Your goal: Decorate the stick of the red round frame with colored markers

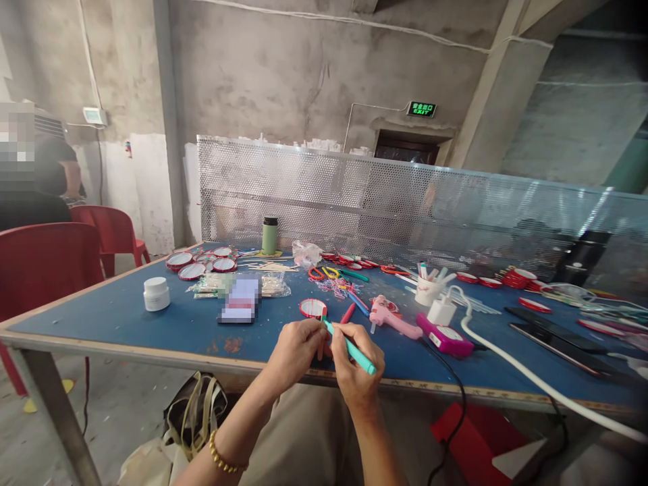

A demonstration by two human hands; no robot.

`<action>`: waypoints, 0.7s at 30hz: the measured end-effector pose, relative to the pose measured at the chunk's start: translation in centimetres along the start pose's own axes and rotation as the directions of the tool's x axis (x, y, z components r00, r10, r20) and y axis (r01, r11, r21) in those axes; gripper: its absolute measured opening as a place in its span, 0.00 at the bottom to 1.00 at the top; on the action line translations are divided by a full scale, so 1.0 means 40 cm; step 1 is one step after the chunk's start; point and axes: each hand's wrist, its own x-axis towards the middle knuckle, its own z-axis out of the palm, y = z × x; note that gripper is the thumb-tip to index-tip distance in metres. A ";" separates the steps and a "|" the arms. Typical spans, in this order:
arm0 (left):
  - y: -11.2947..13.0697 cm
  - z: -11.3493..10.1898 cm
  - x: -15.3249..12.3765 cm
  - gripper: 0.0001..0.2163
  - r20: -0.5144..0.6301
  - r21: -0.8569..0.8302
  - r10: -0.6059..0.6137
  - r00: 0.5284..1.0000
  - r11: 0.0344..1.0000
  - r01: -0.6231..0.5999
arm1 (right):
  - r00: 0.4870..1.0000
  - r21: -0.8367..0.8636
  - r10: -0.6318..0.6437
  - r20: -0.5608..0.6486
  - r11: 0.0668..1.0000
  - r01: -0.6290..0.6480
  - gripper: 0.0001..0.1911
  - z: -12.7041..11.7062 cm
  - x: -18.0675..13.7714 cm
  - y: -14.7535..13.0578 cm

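Observation:
My right hand (354, 364) is closed round a teal pen (354, 349), whose tip points up and left toward my left hand (296, 351). The left hand's fingers are curled and pinched at the pen's tip; what they hold is hidden. Both hands hover at the near edge of the blue table (126, 324). Just beyond them lie a small round red-rimmed mirror (312, 308), a red pen (347, 313) and a pink glue gun (389, 317).
Further back are more red-rimmed mirrors (202, 263), a white jar (156, 293), a green bottle (269, 236), scissors (324, 273), a cup of pens (428, 287), a magenta device (445, 337), a white cable (531, 378) and phones (557, 337). Red chairs (45, 263) and a seated person stand left. A perforated metal screen (405, 202) backs the table.

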 end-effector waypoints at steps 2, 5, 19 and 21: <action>0.001 0.000 0.000 0.17 -0.005 0.000 0.000 1.000 1.000 0.000 | 1.000 0.000 0.001 0.001 1.000 -0.001 0.07 -0.001 0.000 0.000; 0.002 -0.001 0.001 0.17 -0.007 0.008 -0.003 1.000 1.000 0.003 | 1.000 0.004 0.007 0.005 1.000 -0.007 0.06 -0.001 0.000 0.000; 0.001 -0.001 0.001 0.16 0.007 -0.027 -0.010 1.000 1.000 0.011 | 1.000 0.010 0.020 -0.020 1.000 -0.020 0.06 -0.002 -0.005 0.004; 0.001 -0.001 0.001 0.17 0.003 -0.022 -0.003 1.000 1.000 0.003 | 1.000 0.011 0.017 -0.014 1.000 -0.017 0.06 -0.002 -0.005 0.002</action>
